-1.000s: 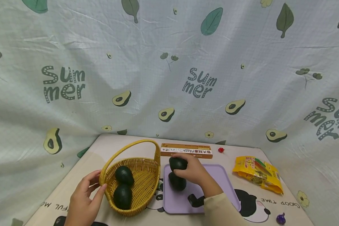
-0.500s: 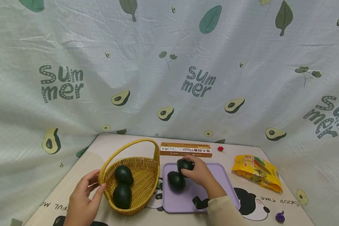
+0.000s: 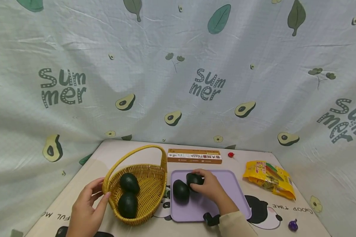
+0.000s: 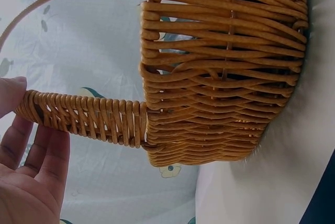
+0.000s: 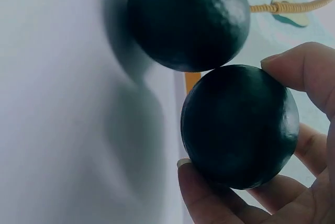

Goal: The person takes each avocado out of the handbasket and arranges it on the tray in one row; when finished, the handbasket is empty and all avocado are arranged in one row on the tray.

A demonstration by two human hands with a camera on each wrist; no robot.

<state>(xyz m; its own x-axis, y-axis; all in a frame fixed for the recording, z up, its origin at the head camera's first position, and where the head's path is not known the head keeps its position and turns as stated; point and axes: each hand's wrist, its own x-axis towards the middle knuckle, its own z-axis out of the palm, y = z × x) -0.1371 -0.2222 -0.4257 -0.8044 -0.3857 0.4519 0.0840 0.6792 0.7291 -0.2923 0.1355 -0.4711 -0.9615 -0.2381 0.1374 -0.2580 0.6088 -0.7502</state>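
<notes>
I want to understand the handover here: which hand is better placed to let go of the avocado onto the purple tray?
Probably the right hand: it already grips the avocado over the purple tray. The left hand steadies the basket.

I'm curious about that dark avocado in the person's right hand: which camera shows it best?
The right wrist view: the held avocado fills the picture, fingertips round it. The head view shows it small, half hidden by the right hand. The left wrist view shows only the basket.

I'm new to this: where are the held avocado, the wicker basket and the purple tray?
held avocado (image 3: 194,179), head view, its dark top.
wicker basket (image 3: 154,194), head view, its right wall.
purple tray (image 3: 228,187), head view, bare surface.
</notes>
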